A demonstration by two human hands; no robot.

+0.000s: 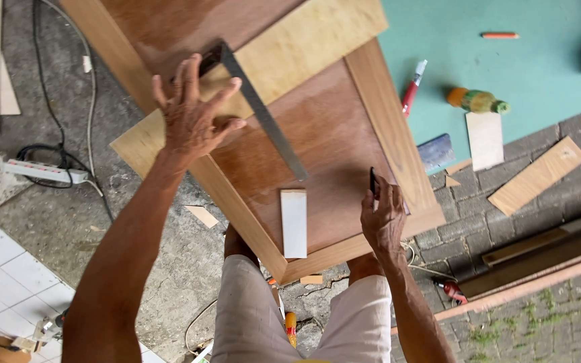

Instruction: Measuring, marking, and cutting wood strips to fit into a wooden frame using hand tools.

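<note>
Plywood sheet (304, 40) laid across the brown framed door panel (324, 141). Left hand (193, 117) flat, fingers spread, pressing the steel square (263, 111) down. Right hand (383, 218) pinching a dark pencil (372, 180) (possibly a marker). No drawn line visible yet.

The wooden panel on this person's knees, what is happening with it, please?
A person holds a framed wooden panel across their knees. The left hand lies flat on a pale plywood sheet and a metal square on top of the panel. The right hand holds a thin dark pencil-like tool at the panel's right frame. A small white block rests on the panel.
</note>
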